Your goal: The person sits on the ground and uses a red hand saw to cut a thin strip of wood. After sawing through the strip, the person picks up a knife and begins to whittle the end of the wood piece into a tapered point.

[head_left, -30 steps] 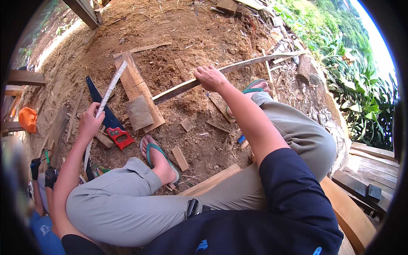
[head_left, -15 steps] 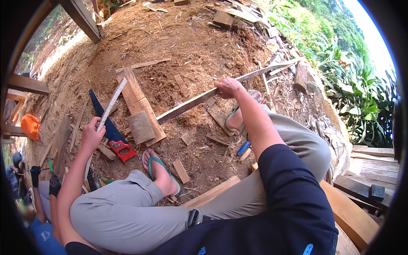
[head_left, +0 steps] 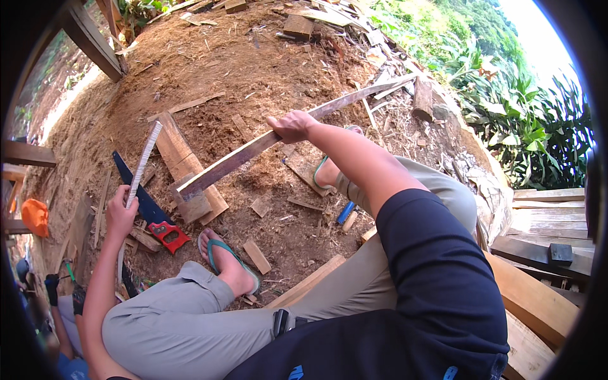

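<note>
My right hand (head_left: 294,126) is closed around a long thin wooden strip (head_left: 234,158) near its middle. The strip slants from far right to near left, its near end over a small square wood block (head_left: 195,208). That block rests on a flat plank (head_left: 174,144) on the ground. On the left, my left hand (head_left: 120,214) grips a pale, finely marked measuring tape (head_left: 147,154), whose upper part points up and away. Beside this hand lies a handsaw (head_left: 142,199) with a dark blade and a red handle.
Sawdust and wood scraps cover the ground. A blue-handled tool (head_left: 346,212) lies near my right foot. An orange object (head_left: 35,217) sits at the left, above another person's dark-gloved hand (head_left: 52,288) and a green tool. Beams (head_left: 532,294) lie at the right; a post (head_left: 92,41) stands far left.
My right hand has moved left with the wooden strip. The strip's near end has shifted from beside the square block to over it. The whole view has also shifted slightly.
</note>
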The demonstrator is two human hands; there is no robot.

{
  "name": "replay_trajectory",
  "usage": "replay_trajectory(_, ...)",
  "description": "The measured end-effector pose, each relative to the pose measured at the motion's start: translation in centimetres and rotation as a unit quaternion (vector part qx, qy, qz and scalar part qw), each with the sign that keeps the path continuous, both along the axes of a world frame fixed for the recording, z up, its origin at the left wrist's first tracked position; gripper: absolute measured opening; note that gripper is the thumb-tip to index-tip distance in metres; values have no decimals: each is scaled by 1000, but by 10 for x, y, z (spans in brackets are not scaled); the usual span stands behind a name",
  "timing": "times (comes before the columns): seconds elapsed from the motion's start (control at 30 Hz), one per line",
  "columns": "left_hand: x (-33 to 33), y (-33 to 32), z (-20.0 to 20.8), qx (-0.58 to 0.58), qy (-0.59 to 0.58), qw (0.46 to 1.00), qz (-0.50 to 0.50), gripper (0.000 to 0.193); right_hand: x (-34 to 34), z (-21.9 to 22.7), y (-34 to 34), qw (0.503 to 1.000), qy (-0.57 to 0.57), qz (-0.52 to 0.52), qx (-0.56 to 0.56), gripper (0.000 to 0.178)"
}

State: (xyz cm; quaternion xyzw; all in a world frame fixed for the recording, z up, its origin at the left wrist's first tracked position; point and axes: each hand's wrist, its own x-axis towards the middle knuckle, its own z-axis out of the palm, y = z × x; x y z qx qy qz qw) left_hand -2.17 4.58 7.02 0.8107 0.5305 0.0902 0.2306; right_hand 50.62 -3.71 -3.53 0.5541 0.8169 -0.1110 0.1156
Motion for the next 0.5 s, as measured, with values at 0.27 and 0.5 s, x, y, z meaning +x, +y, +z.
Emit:
replay_trajectory(0.27,-16,7,2,20,-3,1000,24,28,-38,49,15,1000,7,-1,28,19)
replay_trajectory(0.5,-3,6,12,61,-10,998,27,27,-58,95,26,998,7,-52,44,22)
